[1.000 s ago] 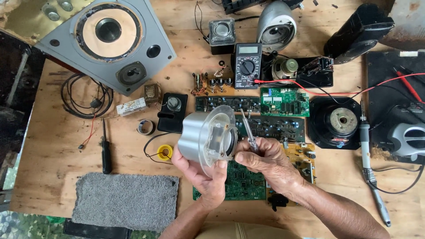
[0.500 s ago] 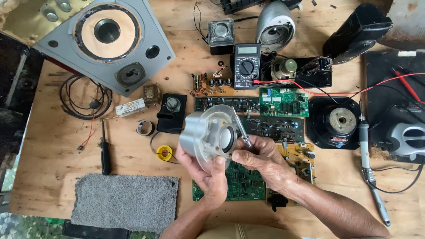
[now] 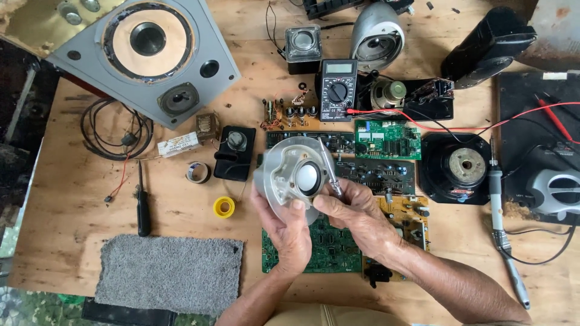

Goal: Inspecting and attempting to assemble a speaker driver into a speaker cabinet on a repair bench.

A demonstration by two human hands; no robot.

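The left hand (image 3: pixel 289 232) grips a small round silver speaker housing (image 3: pixel 290 178) from below, thumb pressed on its lower rim and fingers wrapped behind it, holding it tilted up above the workbench (image 3: pixel 72 199). The housing's open face shows a pale dome driver (image 3: pixel 307 177) at its centre. The right hand (image 3: pixel 356 214) pinches a slim metal screwdriver (image 3: pixel 330 174) between thumb and fingers, the shaft lying across the right edge of the housing just beside the dome; whether the tip touches it cannot be told.

Directly beneath both hands lies a green circuit board (image 3: pixel 329 247), and just right of the right hand sits a yellow circuit board (image 3: pixel 406 218). Beyond the hands, further up the bench, are a dark circuit board (image 3: pixel 377 175), a smaller green circuit board (image 3: pixel 388 140) and a black multimeter (image 3: pixel 337 90) with red test leads (image 3: pixel 459 128) running off to the right. Well right of the right hand rest a black speaker driver (image 3: pixel 462 167) and a soldering iron (image 3: pixel 500 229).

Left of the left hand lie a yellow roll of tape (image 3: pixel 223 207), a small grey tape roll (image 3: pixel 198 172) and a black-handled screwdriver (image 3: pixel 142 208). Below and left of it is a grey mat (image 3: pixel 169 273). Far up and left stands a large grey loudspeaker cabinet (image 3: pixel 151 57), with a coiled black cable (image 3: pixel 115 133) below it.
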